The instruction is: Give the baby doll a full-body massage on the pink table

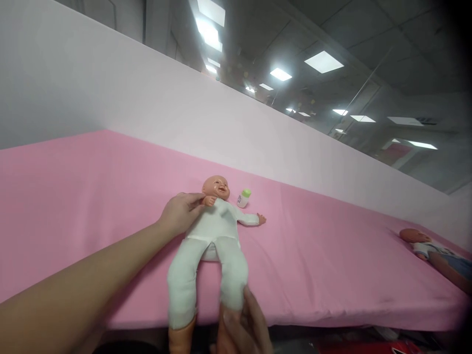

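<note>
A baby doll [216, 223] in a pale green-white suit lies on its back on a pink sheet, its head toward the wall and its legs toward me. My left hand [181, 211] pinches the doll's small hand near its chin. Around the doll's lower leg on the right side, at the sheet's front edge, my right hand [248, 327] has its fingers closed. The doll's other arm stretches out to the right. Beside its head stands a small bottle [243, 198] with a green cap.
The pink-covered surface [313, 246] runs along a white partition [177, 108] with glass above. A second doll [438, 253] lies at the far right. Below the front edge are dark and red items, partly hidden.
</note>
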Demonstrator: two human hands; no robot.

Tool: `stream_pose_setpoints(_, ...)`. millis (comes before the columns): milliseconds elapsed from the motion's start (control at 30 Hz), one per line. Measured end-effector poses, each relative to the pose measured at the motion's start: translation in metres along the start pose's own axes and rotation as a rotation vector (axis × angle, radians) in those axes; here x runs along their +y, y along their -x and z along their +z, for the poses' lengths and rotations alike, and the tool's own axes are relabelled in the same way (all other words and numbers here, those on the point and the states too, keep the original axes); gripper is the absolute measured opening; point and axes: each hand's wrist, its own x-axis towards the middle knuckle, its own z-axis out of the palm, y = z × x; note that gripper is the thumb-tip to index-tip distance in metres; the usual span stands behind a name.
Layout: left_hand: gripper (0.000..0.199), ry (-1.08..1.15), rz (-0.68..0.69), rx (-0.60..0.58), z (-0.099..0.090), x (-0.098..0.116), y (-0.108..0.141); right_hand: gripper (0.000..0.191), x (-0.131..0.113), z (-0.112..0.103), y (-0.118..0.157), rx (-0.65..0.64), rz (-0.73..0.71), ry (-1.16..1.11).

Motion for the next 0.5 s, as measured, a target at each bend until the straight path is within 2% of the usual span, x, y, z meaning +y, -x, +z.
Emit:
stream_pose_setpoints(67,0.037,-0.165,0.159,-0.050,0.007,-0.001,0.001,0.084,0.000,-0.009,-0.033,0.039,-0.057,-0.011)
stream_pose_setpoints(133,0.039,-0.294,0.250,-0.063,0.013,-0.004,0.003,0.073,0.002,-0.013,-0.073,0.030,-0.099,-0.053)
stream_pose_setpoints(267,0.042,-0.456,0.281,-0.028,0.021,-0.011,0.012,0.046,0.008,-0.003,-0.138,-0.096,-0.005,-0.025)
stream_pose_setpoints(367,0.045,-0.475,0.288,-0.031,0.021,-0.017,0.016,0.041,0.015,0.015,-0.160,-0.161,0.108,-0.005)
stream_pose_setpoints(500,0.048,-0.445,0.281,-0.078,0.020,-0.022,0.012,0.036,0.024,0.038,-0.167,-0.197,0.178,0.012)
